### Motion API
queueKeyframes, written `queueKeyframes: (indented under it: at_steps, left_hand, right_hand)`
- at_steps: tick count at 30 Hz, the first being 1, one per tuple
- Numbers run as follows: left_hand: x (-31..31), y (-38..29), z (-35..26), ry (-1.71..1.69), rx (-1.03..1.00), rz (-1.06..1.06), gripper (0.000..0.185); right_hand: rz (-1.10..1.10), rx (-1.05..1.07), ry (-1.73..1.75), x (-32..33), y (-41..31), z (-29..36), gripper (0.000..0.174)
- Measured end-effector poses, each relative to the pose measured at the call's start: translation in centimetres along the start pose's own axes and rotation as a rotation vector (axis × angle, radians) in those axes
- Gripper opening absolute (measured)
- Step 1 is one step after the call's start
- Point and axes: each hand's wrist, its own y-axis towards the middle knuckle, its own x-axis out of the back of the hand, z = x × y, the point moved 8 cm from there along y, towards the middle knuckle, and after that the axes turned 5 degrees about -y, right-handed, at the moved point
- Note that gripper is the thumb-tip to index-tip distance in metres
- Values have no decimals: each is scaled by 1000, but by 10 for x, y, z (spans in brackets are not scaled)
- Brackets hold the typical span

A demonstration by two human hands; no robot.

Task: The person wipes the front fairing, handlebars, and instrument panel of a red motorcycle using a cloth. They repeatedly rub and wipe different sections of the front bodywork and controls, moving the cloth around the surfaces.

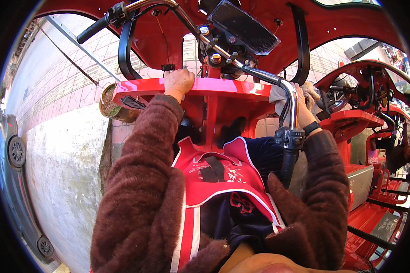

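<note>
A red motor tricycle's front panel (225,85) spans the space before me, below its chrome handlebar (237,63). My left hand (179,81) is at the panel's upper edge, its fingers curled over the far side and partly hidden. At the panel's right end, my right hand (304,108) is on a beige-grey cloth (277,96), which shows on both sides of the hand. The handlebar's right arm passes in front of that hand and hides part of it. Near my right forearm hangs the black right handgrip (288,167) with its switch block (289,138).
A dark display unit (244,27) sits above the handlebar. Black curved tubes (125,51) rise on the left and others (300,44) on the right. A soil-filled pot (114,107) stands left; more red tricycles (355,119) stand right. A parked car (15,177) is far left.
</note>
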Motion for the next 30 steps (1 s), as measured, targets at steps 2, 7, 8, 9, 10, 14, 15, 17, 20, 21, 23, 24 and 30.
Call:
queueKeyframes:
  at_steps: [2, 7, 8, 9, 10, 14, 15, 17, 20, 21, 23, 24, 30]
  left_hand:
    - [-3, 2, 4, -18, 55, 7, 41]
    - [-2, 4, 8, -89, 89, -61, 44]
    - [-1, 3, 9, -94, 85, -71, 44]
    - [0, 2, 8, -98, 81, -76, 44]
    - [1, 1, 9, -107, 89, -65, 44]
    - [6, -2, 6, -135, 99, -21, 45]
    - [8, -2, 5, -142, 102, -5, 45]
    - [10, -4, 3, -152, 108, 12, 45]
    - [15, -6, 3, -156, 109, -4, 46]
    - [16, -7, 3, -156, 100, -18, 46]
    - [16, -7, 3, -157, 96, -33, 46]
    - [15, -6, 4, -160, 101, -32, 46]
    - [8, -2, 5, -161, 82, -36, 49]
  right_hand:
    - [-72, 42, 7, 1, 2, 1, 66]
    - [75, -23, 25, -14, 12, -14, 58]
    - [82, -66, 335, -10, 17, -18, 57]
    - [196, -188, 448, -12, 16, -27, 54]
    - [220, -179, 582, -3, 18, -24, 52]
    - [115, -456, 663, 65, 31, -41, 48]
    - [57, -543, 648, 90, 33, -48, 47]
    - [-127, -469, 542, 147, 52, -42, 47]
    - [-404, -366, 376, 234, 76, -20, 41]
    - [-492, -297, 385, 261, 86, -9, 39]
    - [-693, -102, 450, 306, 100, 24, 36]
    - [-743, 9, 457, 326, 108, 43, 36]
    - [-666, 165, 607, 346, 135, 144, 36]
